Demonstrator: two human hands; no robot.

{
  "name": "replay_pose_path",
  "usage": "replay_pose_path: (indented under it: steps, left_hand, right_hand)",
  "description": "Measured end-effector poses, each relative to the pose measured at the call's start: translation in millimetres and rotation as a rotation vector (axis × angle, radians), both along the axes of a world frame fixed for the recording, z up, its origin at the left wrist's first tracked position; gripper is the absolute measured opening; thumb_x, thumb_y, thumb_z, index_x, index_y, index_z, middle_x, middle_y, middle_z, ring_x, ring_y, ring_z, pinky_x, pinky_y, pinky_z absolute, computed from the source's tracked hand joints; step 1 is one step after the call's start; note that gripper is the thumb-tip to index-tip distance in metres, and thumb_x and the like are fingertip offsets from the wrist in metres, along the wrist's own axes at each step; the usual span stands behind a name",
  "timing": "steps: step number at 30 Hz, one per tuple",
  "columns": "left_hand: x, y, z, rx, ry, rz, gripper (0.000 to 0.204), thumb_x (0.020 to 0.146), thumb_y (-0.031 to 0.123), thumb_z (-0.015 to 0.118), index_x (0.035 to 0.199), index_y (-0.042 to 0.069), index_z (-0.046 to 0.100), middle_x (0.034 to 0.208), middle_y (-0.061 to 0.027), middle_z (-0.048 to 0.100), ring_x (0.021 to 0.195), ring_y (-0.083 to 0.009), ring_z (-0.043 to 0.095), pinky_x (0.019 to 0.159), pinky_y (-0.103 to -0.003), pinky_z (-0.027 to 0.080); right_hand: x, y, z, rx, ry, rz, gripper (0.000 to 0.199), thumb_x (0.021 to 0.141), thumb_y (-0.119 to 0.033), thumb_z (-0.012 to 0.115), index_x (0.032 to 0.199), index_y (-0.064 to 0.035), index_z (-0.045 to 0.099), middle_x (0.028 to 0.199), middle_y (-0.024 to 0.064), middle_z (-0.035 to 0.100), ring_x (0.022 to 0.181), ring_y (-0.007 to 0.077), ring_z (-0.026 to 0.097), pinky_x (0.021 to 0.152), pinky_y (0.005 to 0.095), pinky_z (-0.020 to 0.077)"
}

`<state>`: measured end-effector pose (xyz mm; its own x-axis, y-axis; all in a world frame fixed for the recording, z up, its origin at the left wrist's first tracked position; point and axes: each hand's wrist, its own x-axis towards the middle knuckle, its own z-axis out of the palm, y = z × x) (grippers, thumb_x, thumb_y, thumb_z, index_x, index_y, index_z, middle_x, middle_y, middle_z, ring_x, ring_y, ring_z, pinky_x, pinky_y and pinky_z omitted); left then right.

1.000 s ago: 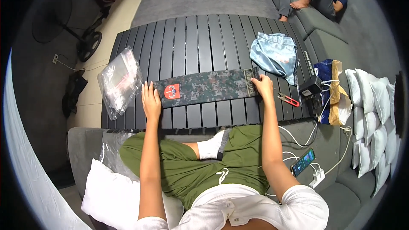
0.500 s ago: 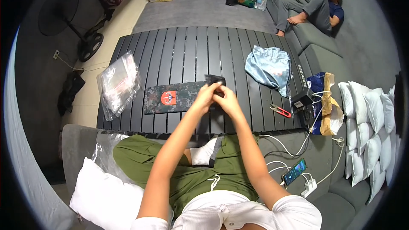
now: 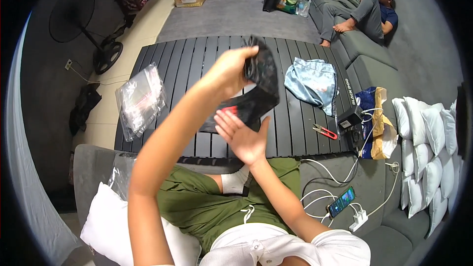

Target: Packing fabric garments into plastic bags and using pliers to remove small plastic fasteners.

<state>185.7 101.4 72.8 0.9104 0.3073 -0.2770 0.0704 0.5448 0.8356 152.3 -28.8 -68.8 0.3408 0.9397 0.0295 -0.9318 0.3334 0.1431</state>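
A long piece of dark camouflage cloth (image 3: 266,86) with a red patch hangs bent and partly blurred over the table. My left hand (image 3: 232,71) is closed on its upper end, thumb on top. Below, my right hand (image 3: 245,142) is open with palm up and fingers stretched out. Its fingertips lie against or just in front of the cloth near the red patch; I cannot tell whether they touch. To the right on the table are a folded light-blue satiny cloth (image 3: 311,83) and red-handled thread snips (image 3: 325,131).
The black slatted table (image 3: 189,59) carries clear plastic bags (image 3: 141,101) at left. Near its right edge are a black box (image 3: 350,116), cables and a blue-and-tan bag (image 3: 378,128). A phone (image 3: 341,202) and power strip (image 3: 358,220) lie on the sofa. Another person (image 3: 364,17) sits at far right.
The camouflage cloth has come up off the table and bent over, raised by my left hand. My right hand has let go, opened and turned palm up below it.
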Motion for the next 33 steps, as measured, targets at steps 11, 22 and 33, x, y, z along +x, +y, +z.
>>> replay_pose_path:
  steps: [11, 22, 33]
  left_hand:
    - [-86, 37, 71, -0.151, -0.311, -0.067, 0.024, 0.091, 0.016, 0.043, 0.101, -0.001, 0.056, 0.095, -0.0127, 0.065, 0.083, -0.0188, 0.065, 0.079, -0.033, 0.052]
    - [-158, 130, -249, -0.44, 0.134, 0.029, 0.031, 0.09, 0.023, 0.045, 0.108, 0.002, 0.057, 0.105, -0.0104, 0.063, 0.095, -0.0224, 0.061, 0.086, -0.037, 0.048]
    - [-168, 133, -260, 0.296, 0.533, 0.361, 0.023, 0.08, 0.03, 0.065, 0.083, 0.006, 0.064, 0.074, -0.0011, 0.062, 0.067, -0.0098, 0.056, 0.06, -0.023, 0.043]
  right_hand:
    - [90, -35, 5, 0.153, -0.049, -0.603, 0.101, 0.066, -0.061, 0.063, 0.141, -0.0106, 0.016, 0.146, 0.0101, 0.017, 0.134, 0.0286, 0.014, 0.11, 0.0444, 0.0056]
    - [124, -85, -123, -0.292, -0.073, -0.663, 0.046, 0.079, -0.042, 0.06, 0.112, -0.0087, 0.057, 0.116, 0.0093, 0.056, 0.109, 0.0286, 0.049, 0.099, 0.0466, 0.0327]
    - [153, -96, -133, -0.761, -0.006, -0.476, 0.023, 0.084, -0.012, 0.055, 0.103, -0.0007, 0.057, 0.107, 0.0117, 0.06, 0.1, 0.026, 0.055, 0.095, 0.0404, 0.0398]
